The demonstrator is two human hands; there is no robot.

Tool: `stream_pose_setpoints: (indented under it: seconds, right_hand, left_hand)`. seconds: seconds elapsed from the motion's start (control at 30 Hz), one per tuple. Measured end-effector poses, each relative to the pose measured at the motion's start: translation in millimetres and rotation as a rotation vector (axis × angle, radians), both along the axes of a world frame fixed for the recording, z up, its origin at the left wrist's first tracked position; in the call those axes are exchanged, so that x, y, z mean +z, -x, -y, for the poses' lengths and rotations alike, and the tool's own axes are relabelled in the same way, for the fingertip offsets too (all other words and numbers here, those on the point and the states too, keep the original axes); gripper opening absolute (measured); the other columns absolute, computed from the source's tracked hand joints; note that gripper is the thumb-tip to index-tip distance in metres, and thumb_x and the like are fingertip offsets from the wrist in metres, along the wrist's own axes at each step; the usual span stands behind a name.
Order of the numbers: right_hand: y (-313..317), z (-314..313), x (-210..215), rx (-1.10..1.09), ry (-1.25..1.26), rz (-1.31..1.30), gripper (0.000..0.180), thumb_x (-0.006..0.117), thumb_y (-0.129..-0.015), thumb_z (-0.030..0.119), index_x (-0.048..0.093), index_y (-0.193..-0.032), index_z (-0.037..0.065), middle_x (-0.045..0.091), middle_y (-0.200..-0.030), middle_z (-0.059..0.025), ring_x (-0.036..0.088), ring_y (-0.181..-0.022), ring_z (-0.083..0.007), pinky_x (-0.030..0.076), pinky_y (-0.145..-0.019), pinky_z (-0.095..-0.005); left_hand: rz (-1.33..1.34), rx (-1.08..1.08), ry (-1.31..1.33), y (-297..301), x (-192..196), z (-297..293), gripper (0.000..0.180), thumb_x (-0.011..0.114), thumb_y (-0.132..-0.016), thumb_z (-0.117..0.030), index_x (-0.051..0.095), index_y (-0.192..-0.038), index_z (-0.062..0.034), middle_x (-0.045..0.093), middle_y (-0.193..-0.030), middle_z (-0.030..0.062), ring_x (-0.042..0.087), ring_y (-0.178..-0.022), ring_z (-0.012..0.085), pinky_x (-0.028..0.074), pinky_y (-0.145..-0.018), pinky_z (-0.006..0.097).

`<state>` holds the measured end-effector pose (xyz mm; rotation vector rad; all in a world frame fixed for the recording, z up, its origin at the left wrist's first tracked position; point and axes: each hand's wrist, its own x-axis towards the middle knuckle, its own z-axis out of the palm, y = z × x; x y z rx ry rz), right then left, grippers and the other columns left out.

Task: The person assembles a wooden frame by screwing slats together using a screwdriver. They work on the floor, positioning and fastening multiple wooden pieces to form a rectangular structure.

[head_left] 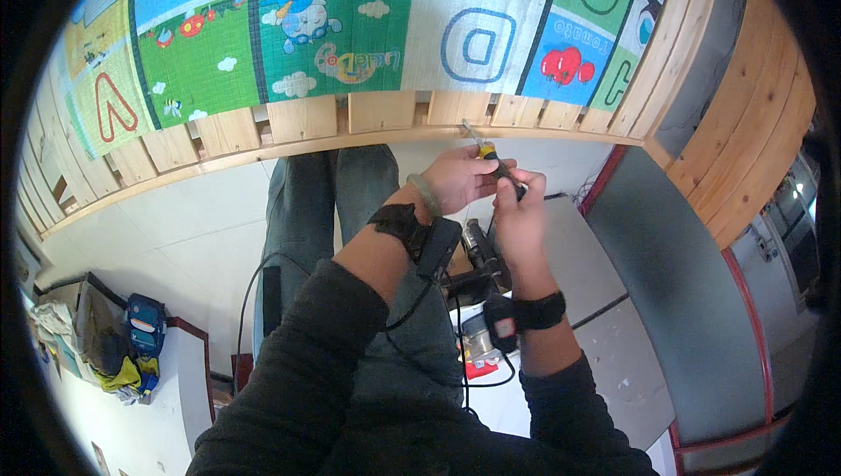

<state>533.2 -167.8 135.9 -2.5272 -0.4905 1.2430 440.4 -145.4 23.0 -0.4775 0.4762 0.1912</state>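
Note:
A screwdriver (pixel 487 153) with a black-and-yellow handle points away from me, its metal shank reaching the front rail (pixel 350 138) of a slatted wooden frame. Whether the tip touches wood or a screw is too small to tell. My left hand (pixel 455 180) has its fingers closed around the front of the handle. At the handle's rear end, my right hand (pixel 520 213) grips with thumb and bent fingers. Light wooden slats (pixel 381 112) lie just beyond both hands. A colourful printed play mat (pixel 350 21) covers most of those slats.
Black cables hang from the devices strapped to my wrists, crossing my lap. To the right stand a grey panel (pixel 683 275) with red edging and a wooden plank surface (pixel 753 108). A bin with cloths (pixel 101 327) and a blue bag (pixel 145 325) sit at lower left.

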Motion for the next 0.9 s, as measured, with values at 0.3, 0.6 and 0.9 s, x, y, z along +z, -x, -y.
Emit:
stream_pose_setpoints:
  seconds: [0.3, 0.6, 0.9]
  right_hand:
    - [-9.3, -16.4, 6.5, 0.948, -0.189, 0.365, 0.032, 0.062, -0.084, 0.016, 0.049, -0.111, 0.007, 0.052, -0.094, -0.0155, 0.053, -0.09, -0.0365, 0.046, -0.076, -0.0438]
    - [7.3, -12.6, 0.6, 0.821, 0.042, 0.274, 0.017, 0.055, -0.088, 0.016, 0.05, -0.101, 0.006, 0.055, -0.095, -0.0184, 0.058, -0.084, -0.0388, 0.048, -0.071, -0.045]
    - [-19.4, -43.2, 18.4, 1.555, 0.061, 0.364, 0.024, 0.056, -0.083, 0.021, 0.052, -0.104, 0.011, 0.056, -0.095, -0.0096, 0.057, -0.088, -0.0293, 0.046, -0.071, -0.0418]
  left_hand:
    - [-0.164, -0.281, -0.103, -7.4, 1.8, -12.9, 0.025, 0.062, -0.09, -0.028, 0.058, -0.106, -0.0099, 0.061, -0.096, 0.0, 0.06, -0.083, 0.0129, 0.051, -0.078, 0.03]
    - [-0.046, -0.192, -0.086, 10.8, -3.7, 5.6, 0.04, 0.056, -0.092, -0.024, 0.044, -0.129, -0.0141, 0.055, -0.107, 0.0028, 0.056, -0.097, 0.0165, 0.048, -0.083, 0.038]
    - [-0.271, -0.388, -0.173, -5.6, -8.6, -13.0, 0.04, 0.059, -0.09, -0.043, 0.056, -0.113, -0.0099, 0.061, -0.097, 0.0008, 0.061, -0.089, 0.0134, 0.051, -0.081, 0.032]
